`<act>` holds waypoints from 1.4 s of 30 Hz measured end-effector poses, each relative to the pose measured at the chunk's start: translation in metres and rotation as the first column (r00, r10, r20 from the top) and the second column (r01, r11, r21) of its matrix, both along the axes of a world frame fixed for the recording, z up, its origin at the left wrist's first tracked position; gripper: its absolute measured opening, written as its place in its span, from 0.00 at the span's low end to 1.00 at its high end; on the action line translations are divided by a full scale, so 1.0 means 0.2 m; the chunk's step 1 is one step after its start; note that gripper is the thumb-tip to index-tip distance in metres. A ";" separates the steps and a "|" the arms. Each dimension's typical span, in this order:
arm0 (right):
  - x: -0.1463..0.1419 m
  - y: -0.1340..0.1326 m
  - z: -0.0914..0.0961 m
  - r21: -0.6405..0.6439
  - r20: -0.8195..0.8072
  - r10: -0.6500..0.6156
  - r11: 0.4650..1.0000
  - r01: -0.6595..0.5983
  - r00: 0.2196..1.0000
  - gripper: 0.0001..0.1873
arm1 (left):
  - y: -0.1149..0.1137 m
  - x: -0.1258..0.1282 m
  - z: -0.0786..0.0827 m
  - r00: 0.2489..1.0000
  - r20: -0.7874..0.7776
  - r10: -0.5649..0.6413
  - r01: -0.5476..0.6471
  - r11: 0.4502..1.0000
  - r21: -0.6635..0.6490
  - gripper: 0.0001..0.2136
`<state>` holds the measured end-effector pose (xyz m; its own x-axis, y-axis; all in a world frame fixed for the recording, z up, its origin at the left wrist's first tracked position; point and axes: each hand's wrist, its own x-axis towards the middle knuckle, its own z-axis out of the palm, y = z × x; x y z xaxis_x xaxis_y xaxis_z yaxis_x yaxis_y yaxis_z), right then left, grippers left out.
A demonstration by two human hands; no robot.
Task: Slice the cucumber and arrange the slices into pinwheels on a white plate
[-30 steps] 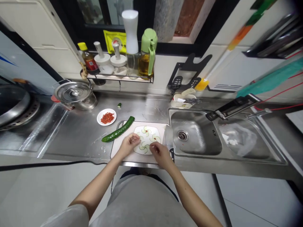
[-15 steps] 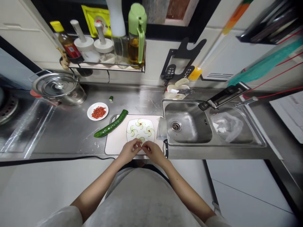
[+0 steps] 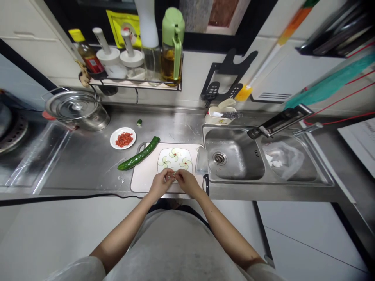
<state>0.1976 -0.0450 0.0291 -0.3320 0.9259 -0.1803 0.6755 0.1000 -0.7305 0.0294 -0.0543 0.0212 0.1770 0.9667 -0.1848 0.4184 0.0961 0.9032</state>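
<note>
My left hand (image 3: 161, 183) and my right hand (image 3: 186, 182) meet over the near edge of a white plate (image 3: 162, 154), fingertips pinched close together. What lies between the fingers is too small to make out. Thin cucumber slices (image 3: 166, 162) are laid on the plate in pinwheels with red centres; my fingers cover its near part. Under the plate is a pale cutting board (image 3: 143, 181). A long cucumber (image 3: 140, 156) rests across the board's left edge. At the right edge lies a cleaver (image 3: 201, 160) with a black handle.
Left of the board stands a small white dish (image 3: 113, 141) of red dried berries (image 3: 124, 139). A cucumber end (image 3: 139, 122) lies behind it. A lidded steel pot (image 3: 93, 117) is at the back left, a double sink (image 3: 234, 156) to the right. Bottles line a wall rack (image 3: 134, 84).
Both hands have shifted slightly up over the plate's near edge, still pinched together. The whole view has moved a little; the cucumber, plate and cleaver stay put on the board.
</note>
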 end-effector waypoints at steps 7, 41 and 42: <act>-0.05 0.04 -0.06 0.050 0.245 -0.031 0.999 0.019 0.969 0.09 | 0.04 -0.01 -0.06 0.977 -0.202 0.069 -0.073 0.997 -0.013 0.09; -0.09 0.08 -0.13 0.104 0.439 -0.042 0.995 -0.004 0.897 0.11 | 0.11 0.07 -0.05 0.772 -0.634 -0.046 0.013 0.998 -0.057 0.07; -0.09 0.08 -0.12 0.099 0.434 -0.037 0.995 -0.007 0.900 0.10 | 0.11 0.07 -0.05 0.772 -0.634 -0.042 0.008 0.998 -0.057 0.07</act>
<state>0.1792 -0.0295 0.0041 -0.2268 0.9502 -0.2139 0.9256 0.1420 -0.3508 0.0439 -0.0329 0.0111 0.0273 0.9505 -0.3094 0.8977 0.1128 0.4259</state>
